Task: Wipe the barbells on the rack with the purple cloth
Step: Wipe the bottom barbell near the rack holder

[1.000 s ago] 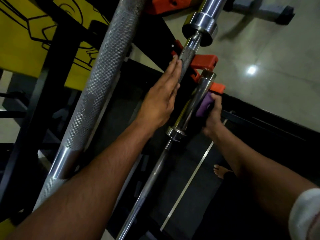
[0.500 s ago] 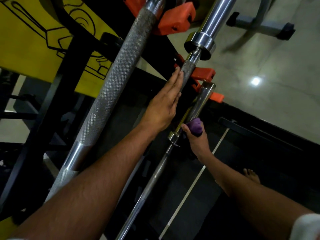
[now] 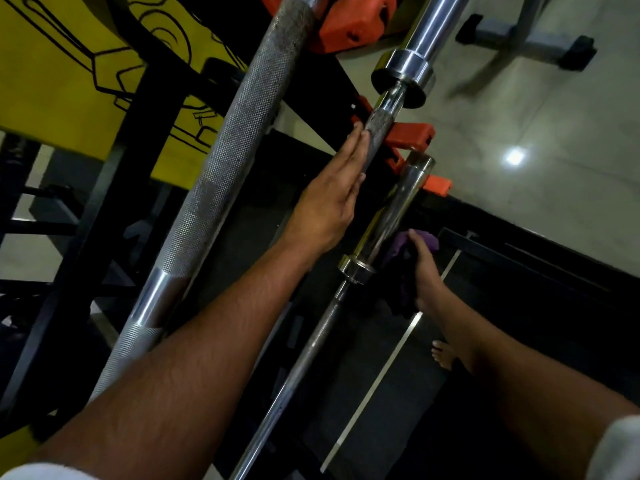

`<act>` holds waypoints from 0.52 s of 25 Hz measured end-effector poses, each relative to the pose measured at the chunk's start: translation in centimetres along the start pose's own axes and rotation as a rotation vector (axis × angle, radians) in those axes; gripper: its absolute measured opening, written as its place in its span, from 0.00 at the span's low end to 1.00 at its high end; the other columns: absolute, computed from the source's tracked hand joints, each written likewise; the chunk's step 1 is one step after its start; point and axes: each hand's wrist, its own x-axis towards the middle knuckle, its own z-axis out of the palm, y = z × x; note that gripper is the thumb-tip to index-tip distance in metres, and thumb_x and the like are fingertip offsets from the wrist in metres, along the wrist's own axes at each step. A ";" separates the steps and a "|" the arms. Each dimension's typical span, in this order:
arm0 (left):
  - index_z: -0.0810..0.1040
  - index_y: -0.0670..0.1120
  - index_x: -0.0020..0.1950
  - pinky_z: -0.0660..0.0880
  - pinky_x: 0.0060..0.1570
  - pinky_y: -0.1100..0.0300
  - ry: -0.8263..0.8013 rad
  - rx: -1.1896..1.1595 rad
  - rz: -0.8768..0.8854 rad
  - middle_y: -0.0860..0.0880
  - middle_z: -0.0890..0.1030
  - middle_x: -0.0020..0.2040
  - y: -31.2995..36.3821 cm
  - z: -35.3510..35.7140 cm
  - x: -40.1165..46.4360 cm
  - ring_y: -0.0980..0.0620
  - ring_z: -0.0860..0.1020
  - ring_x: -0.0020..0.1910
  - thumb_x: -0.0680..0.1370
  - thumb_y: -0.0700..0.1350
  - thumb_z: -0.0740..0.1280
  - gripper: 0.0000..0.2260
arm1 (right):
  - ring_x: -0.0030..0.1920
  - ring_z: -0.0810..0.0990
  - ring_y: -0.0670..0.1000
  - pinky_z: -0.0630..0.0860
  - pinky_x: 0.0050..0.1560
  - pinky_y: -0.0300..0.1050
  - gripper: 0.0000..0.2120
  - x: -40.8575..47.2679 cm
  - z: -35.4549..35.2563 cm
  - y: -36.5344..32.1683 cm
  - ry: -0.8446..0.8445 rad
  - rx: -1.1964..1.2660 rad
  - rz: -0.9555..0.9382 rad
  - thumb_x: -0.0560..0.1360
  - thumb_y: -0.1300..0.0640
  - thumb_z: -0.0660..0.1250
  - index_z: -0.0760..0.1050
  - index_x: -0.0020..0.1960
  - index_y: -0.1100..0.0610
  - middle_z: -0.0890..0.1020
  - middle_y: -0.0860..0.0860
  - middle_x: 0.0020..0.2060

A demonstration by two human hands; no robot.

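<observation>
Nearest my camera, my two forearms reach forward on either side of the lowest barbell (image 3: 349, 289), which runs up the middle of my view; I take that bar as my landmark. A white sleeve (image 3: 616, 448) shows on my right arm, right of the bar's near end, and a bare foot (image 3: 443, 355) stands on the dark floor mat (image 3: 349, 403), also right of the bar.

Further along, my right hand (image 3: 424, 271) sits just right of the bar's collar. Its fingers are curled round the purple cloth (image 3: 420, 242), which is bunched against the right side of the chrome sleeve, just above the collar. Part of the cloth hangs in shadow below my hand.

Left of the landmark bar, my left hand (image 3: 329, 202) is flat, its fingers straight and together. Their tips lie along the knurled shaft of the second barbell (image 3: 401, 77), which rests above and beyond the landmark bar's end cap. Nothing is gripped by this hand.

Well left of the landmark bar, the thick knurled barbell (image 3: 221, 168) slants up across the black rack (image 3: 114, 188). Orange rack hooks (image 3: 414, 136) sit just beyond the landmark bar's tip, with another orange block higher up. Behind the rack, far left of the bar, is a yellow panel (image 3: 69, 77) with black line drawing. Far right of the bar lies the pale tiled floor (image 3: 554, 168) with a bright reflected spot, and the foot of a grey stand (image 3: 540, 43) beyond.
</observation>
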 end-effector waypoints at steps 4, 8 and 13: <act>0.54 0.44 0.81 0.62 0.74 0.65 -0.012 0.020 -0.008 0.47 0.53 0.82 -0.3 0.2 0.1 0.53 0.57 0.79 0.84 0.38 0.57 0.26 | 0.45 0.85 0.56 0.79 0.53 0.51 0.27 -0.5 3.7 0.5 -0.054 0.103 0.116 0.79 0.34 0.57 0.82 0.54 0.55 0.86 0.56 0.47; 0.54 0.43 0.81 0.62 0.75 0.58 -0.006 0.078 -0.008 0.47 0.53 0.82 -0.6 0.5 0.1 0.51 0.56 0.80 0.83 0.37 0.59 0.27 | 0.54 0.84 0.60 0.80 0.57 0.62 0.25 -2.6 3.8 0.7 -0.009 -0.063 0.082 0.76 0.32 0.60 0.80 0.59 0.50 0.85 0.58 0.54; 0.58 0.41 0.80 0.56 0.76 0.60 -0.047 0.071 -0.059 0.44 0.57 0.81 1.1 -0.5 -0.2 0.49 0.57 0.79 0.84 0.38 0.59 0.25 | 0.47 0.79 0.53 0.77 0.47 0.40 0.13 -8.2 1.6 -1.2 -0.084 -0.495 -0.170 0.83 0.50 0.61 0.79 0.44 0.53 0.82 0.54 0.44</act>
